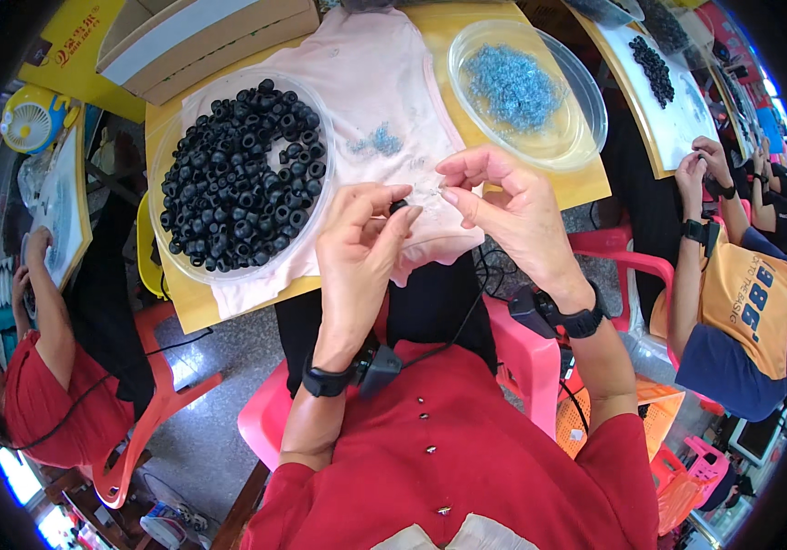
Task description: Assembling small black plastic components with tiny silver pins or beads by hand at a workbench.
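My left hand (355,240) is closed in a pinch on a small black rounded part (398,207), mostly covered by the thumb and fingers. Close beside it, my right hand (524,218) pinches a tiny clear piece (442,191) between thumb and forefinger; its exact kind is too small to make out. Both hands hover over the near edge of a pink cloth (366,78). To the left, a round clear tub (327,115) holds many black hollow parts (238,183). Another round clear tub (586,151) at the right contains small bluish clear pieces (513,87).
A little heap of bluish pieces (377,140) lies on the cloth. Behind the left tub stands a cardboard box (201,46) on the yellow tabletop (586,183). Co-workers sit left, in a red top (64,394), and right, in an orange top (746,293).
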The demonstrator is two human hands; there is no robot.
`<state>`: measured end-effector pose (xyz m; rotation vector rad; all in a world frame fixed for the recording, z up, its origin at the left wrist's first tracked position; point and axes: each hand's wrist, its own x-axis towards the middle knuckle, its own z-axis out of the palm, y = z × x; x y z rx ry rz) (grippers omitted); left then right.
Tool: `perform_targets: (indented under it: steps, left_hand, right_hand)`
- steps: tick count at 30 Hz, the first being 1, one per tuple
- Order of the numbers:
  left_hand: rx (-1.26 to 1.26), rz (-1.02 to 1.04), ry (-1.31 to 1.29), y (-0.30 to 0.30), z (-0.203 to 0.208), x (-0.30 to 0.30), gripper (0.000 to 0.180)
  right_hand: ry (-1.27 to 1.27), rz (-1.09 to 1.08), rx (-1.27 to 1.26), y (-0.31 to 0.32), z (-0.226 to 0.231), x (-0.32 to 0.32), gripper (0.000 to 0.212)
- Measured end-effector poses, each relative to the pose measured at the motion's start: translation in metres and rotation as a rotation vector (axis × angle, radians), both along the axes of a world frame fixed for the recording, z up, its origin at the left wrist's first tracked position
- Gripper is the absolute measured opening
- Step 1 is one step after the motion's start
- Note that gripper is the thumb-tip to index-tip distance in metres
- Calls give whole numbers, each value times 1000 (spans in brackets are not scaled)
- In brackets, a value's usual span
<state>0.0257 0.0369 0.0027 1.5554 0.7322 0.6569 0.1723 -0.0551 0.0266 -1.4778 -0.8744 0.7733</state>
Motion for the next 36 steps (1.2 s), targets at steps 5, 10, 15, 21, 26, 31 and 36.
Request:
perform_targets:
  steps: [5, 10, 15, 21, 26, 31, 36]
  left_hand:
    - [-498, -86, -323, -2, 10, -20, 28]
    - [-730, -123, -446, -9, 18, -32, 33]
    - [-734, -162, -554, -13, 11, -36, 31]
    - [-777, -106, -559, -15, 18, -39, 35]
    - [-792, -109, -611, -14, 13, -40, 32]
    - [-757, -138, -580, -14, 11, -41, 27]
    - [-703, -102, -524, -18, 16, -41, 27]
  right_hand:
    - [83, 18, 3, -14, 28, -13, 12]
    - [22, 67, 122, -20, 41, -24, 10]
    - [-41, 120, 147, -17, 39, -31, 9]
    - [-83, 116, 152, -18, 38, -37, 9]
    - [-72, 111, 155, -17, 38, -40, 8]
    - [-116, 110, 132, -16, 40, -42, 7]
    - [-213, 134, 168, -14, 38, -42, 9]
